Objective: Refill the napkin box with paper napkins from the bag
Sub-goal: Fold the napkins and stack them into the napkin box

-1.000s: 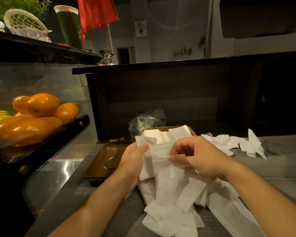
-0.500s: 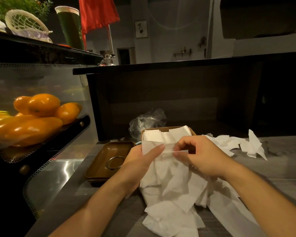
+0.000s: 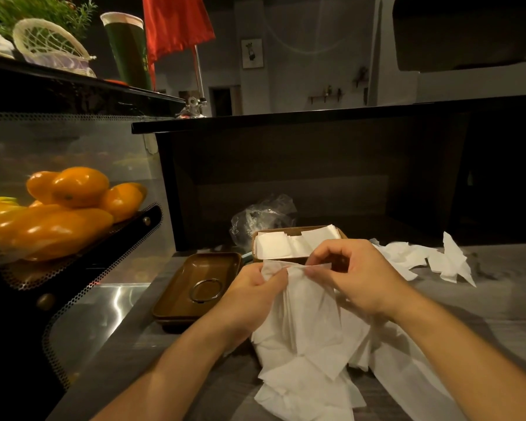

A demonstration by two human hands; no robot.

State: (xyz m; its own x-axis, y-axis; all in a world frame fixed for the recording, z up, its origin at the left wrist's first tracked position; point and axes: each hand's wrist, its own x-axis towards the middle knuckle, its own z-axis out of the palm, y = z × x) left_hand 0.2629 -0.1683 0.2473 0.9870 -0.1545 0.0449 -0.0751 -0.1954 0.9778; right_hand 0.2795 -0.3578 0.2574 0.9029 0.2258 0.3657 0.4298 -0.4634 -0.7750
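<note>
A brown napkin box (image 3: pixel 298 230) stands on the grey counter with folded white napkins (image 3: pixel 281 246) filling it. In front of it my left hand (image 3: pixel 249 294) and my right hand (image 3: pixel 356 278) both pinch the top edge of a bunch of white paper napkins (image 3: pixel 312 311), held upright just above the counter. More loose napkins (image 3: pixel 304 387) lie in a heap below my hands. A crumpled clear plastic bag (image 3: pixel 263 217) sits behind the box to its left.
A brown tray (image 3: pixel 170 302) with a metal ring (image 3: pixel 206 290) in it lies left of the box. Crumpled napkins (image 3: pixel 431 259) are scattered at the right. A mesh rack of orange fruit (image 3: pixel 73 205) juts out at the left. A dark counter wall (image 3: pixel 316 171) rises behind.
My left hand has moved from the napkins' left side to their top edge, next to my right hand. The bunch now hangs gathered together between both hands.
</note>
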